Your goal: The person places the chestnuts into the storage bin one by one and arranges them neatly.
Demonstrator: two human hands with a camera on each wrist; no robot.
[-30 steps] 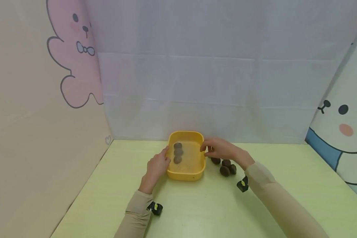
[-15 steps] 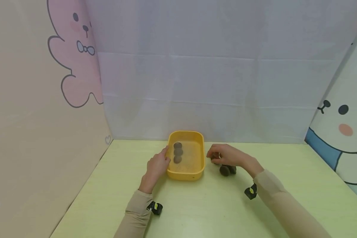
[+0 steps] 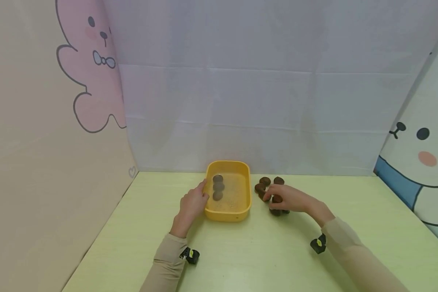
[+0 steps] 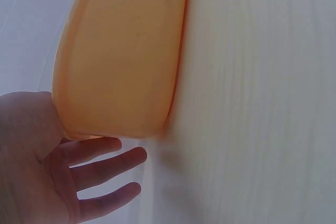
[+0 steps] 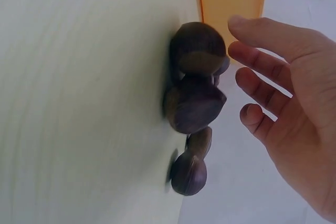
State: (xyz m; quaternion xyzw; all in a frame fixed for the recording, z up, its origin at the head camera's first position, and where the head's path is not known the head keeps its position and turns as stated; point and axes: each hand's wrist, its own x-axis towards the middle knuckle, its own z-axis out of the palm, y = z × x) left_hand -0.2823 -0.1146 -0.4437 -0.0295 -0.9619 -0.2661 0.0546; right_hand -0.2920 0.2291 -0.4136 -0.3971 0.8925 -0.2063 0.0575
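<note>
Chestnuts (image 5: pixel 193 106) beneath the right grip (image 3: pixel 290 198)

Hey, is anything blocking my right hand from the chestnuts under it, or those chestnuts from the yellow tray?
Nothing visible stands between your right hand and the chestnuts nearest it. Toward the yellow tray, other loose chestnuts lie between, then the tray's raised side wall.

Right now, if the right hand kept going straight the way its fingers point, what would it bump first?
Probably one of the nuts by the right hand. It points at them, and the box lies farther on. Depth is unclear, so which nut comes first is hard to tell.
</note>
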